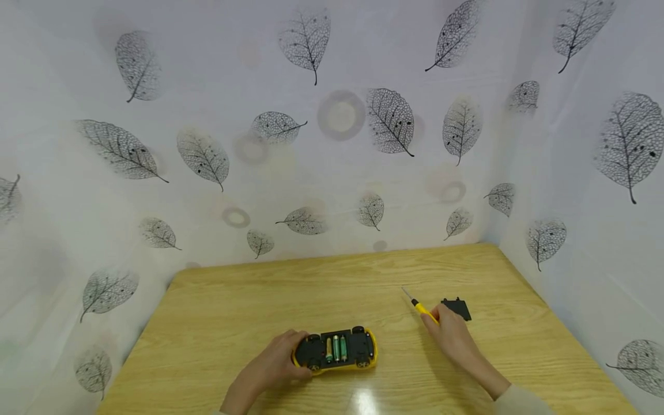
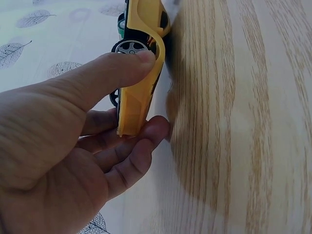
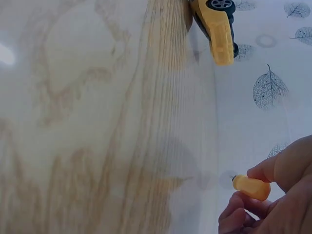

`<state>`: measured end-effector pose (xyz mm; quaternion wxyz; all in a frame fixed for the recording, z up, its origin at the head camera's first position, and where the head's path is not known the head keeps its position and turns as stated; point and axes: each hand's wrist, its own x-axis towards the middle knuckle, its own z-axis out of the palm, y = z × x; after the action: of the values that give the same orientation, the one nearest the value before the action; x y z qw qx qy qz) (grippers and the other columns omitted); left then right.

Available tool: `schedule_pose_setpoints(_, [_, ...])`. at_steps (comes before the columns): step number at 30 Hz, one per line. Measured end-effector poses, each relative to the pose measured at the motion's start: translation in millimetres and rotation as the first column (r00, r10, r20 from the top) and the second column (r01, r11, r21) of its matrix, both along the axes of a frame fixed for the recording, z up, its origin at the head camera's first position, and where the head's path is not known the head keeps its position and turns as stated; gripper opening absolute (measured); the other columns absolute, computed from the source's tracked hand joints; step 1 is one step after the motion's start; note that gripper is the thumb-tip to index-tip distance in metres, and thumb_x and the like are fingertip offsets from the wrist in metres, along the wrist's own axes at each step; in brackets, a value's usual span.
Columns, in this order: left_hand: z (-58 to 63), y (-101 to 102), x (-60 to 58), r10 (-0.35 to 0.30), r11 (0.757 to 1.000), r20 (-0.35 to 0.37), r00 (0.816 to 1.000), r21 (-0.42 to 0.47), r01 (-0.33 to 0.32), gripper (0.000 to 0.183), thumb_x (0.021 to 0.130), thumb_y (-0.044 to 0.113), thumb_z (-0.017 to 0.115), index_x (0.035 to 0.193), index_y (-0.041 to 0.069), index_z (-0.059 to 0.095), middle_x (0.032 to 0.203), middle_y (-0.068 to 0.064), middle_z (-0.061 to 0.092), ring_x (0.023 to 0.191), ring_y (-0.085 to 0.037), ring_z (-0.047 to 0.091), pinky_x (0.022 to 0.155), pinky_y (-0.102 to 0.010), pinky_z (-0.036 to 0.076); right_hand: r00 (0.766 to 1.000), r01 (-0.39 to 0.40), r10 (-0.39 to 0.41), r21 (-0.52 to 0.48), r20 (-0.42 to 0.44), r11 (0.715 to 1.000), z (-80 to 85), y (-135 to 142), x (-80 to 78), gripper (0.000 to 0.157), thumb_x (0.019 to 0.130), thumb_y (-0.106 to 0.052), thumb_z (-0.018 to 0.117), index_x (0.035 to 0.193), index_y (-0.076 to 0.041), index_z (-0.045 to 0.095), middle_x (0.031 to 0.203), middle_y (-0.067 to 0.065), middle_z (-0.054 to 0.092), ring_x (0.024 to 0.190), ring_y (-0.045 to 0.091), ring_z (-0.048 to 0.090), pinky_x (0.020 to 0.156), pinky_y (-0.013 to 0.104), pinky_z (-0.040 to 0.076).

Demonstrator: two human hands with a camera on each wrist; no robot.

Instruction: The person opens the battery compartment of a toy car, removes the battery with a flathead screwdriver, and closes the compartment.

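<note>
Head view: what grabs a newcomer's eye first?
Most likely the yellow car, low near the centre, wheels up with three batteries exposed and one end in the left grip. Next, to its right, the yellow screwdriver in the right grip, with a black cover beside that grip. Above the table, the leaf-print backdrop fills the upper view.
</note>
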<state>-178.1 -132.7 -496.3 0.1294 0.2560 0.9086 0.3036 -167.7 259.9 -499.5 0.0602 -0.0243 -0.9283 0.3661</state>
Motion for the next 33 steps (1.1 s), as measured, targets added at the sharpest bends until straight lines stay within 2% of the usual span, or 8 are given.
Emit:
schedule_pose_setpoints(6, [-0.2, 0, -0.6, 0.006, 1.000, 0.016, 1.000, -0.003, -0.006, 0.070, 0.078, 0.027, 0.090, 0.136, 0.001, 0.061, 0.114, -0.002, 0.062, 0.099, -0.022, 0.056, 0.082, -0.041, 0.050, 0.999, 0.041, -0.042, 0.026, 0.012, 0.999, -6.5, -1, -11.6, 0.020, 0.098, -0.017, 0.063, 0.091, 0.002, 0.062, 0.077, 0.006, 0.053, 0.064, 0.018, 0.046, 0.055, 0.028, 0.037])
schedule_pose_setpoints(12, [-0.5, 0, 0.0, 0.003, 1.000, 0.016, 1.000, 0.008, -0.003, 0.069, 0.078, 0.026, 0.090, 0.136, 0.002, 0.061, 0.114, -0.002, 0.062, 0.097, -0.019, 0.055, 0.080, -0.037, 0.050, 0.997, 0.070, -0.070, 0.052, 0.015, 0.996, -12.2, -1, -20.9, 0.019, 0.095, -0.016, 0.065, 0.087, 0.002, 0.061, 0.077, 0.006, 0.055, 0.065, 0.019, 0.048, 0.058, 0.031, 0.040])
schedule_pose_setpoints(24, [-0.4, 0, -0.4, 0.009, 1.000, 0.015, 1.000, -0.009, -0.009, 0.070, 0.078, 0.028, 0.090, 0.136, 0.002, 0.061, 0.116, -0.003, 0.062, 0.100, -0.023, 0.056, 0.084, -0.042, 0.051, 0.997, 0.071, -0.072, 0.040, 0.036, 0.997, -22.8, -1, -29.3, 0.020, 0.093, -0.014, 0.070, 0.082, 0.003, 0.064, 0.068, 0.004, 0.050, 0.055, 0.015, 0.043, 0.051, 0.024, 0.033])
schedule_pose_setpoints(33, [0.0, 1, -0.3, 0.011, 1.000, 0.014, 1.000, -0.004, -0.011, 0.070, 0.077, 0.027, 0.091, 0.135, 0.003, 0.062, 0.116, -0.003, 0.063, 0.100, -0.022, 0.058, 0.085, -0.044, 0.052, 0.994, 0.086, -0.088, 0.032, 0.061, 0.996, -23.2, -1, -31.9, 0.024, 0.091, -0.016, 0.075, 0.089, 0.006, 0.064, 0.073, 0.006, 0.053, 0.059, 0.017, 0.046, 0.053, 0.026, 0.035])
